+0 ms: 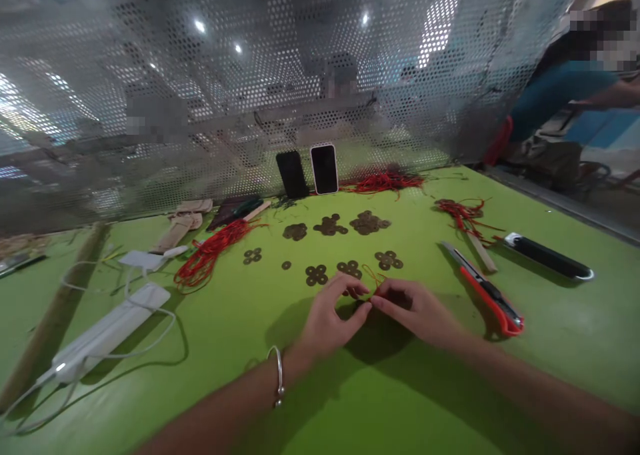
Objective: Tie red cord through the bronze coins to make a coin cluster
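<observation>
Both hands (330, 318) (415, 311), grips pinched on red cord (373, 278) arcing away from camera.

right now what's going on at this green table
A person is working a thin red cord between both hands: the left hand and right hand meet fingertip to fingertip over the green table. Small groups of brass coins lie just beyond them. A red utility knife lies to the right, a bundle of red cord to the left, and two phones lean on the mesh screen.

A thin red cord (373, 283), looped and slightly raised, is pinched above the green table, near brown coins.
</observation>
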The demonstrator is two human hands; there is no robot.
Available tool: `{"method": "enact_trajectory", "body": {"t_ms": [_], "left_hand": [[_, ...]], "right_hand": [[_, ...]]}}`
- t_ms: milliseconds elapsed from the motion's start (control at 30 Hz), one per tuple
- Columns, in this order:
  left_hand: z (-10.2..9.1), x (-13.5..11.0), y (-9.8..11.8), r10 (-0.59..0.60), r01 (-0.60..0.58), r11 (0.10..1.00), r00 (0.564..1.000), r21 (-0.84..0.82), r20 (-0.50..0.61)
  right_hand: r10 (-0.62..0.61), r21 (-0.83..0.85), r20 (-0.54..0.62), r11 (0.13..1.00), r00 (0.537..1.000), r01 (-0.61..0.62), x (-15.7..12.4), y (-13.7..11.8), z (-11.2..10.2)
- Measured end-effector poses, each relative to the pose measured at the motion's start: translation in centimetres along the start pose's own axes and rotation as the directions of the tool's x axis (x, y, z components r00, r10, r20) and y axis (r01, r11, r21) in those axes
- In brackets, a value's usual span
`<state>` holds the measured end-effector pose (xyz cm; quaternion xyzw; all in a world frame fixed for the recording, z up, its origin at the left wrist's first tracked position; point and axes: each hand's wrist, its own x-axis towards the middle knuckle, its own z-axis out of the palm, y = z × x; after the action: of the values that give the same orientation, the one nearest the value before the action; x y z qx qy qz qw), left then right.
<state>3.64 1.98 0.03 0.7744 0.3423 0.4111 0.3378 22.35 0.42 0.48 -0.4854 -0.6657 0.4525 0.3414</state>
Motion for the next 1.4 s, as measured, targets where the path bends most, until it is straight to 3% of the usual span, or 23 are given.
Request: {"method": "enact_trajectory", "body": {"t_ms": [267, 567, 1000, 1400], "left_hand": [[0.04, -0.10, 0.28, 0.152, -0.149, 0.983, 0.988, 0.110, -0.026], [-0.14, 0.07, 0.19, 0.140, -0.131, 0.977, 0.989, 0.167, -0.044], [-0.10, 0.10, 0.16, 0.271, -0.254, 0.945, 0.961, 0.204, -0.056], [-0.31, 0.10, 0.40, 0.262, -0.239, 0.937, 0.963, 0.254, -0.063]], "right_hand": [[0.040, 0.132, 0.067, 0.990, 0.997, -0.048, -0.51, -0.38, -0.37], [0.027, 0.199, 0.101, 0.979, 0.995, -0.047, -0.57, -0.09, -0.66], [-0.019, 0.273, 0.130, 0.962, 0.991, -0.017, -0.43, -0.33, -0.77], [-0.009, 0.308, 0.153, 0.951, 0.988, -0.039, -0.29, -0.03, -0.76]]}}
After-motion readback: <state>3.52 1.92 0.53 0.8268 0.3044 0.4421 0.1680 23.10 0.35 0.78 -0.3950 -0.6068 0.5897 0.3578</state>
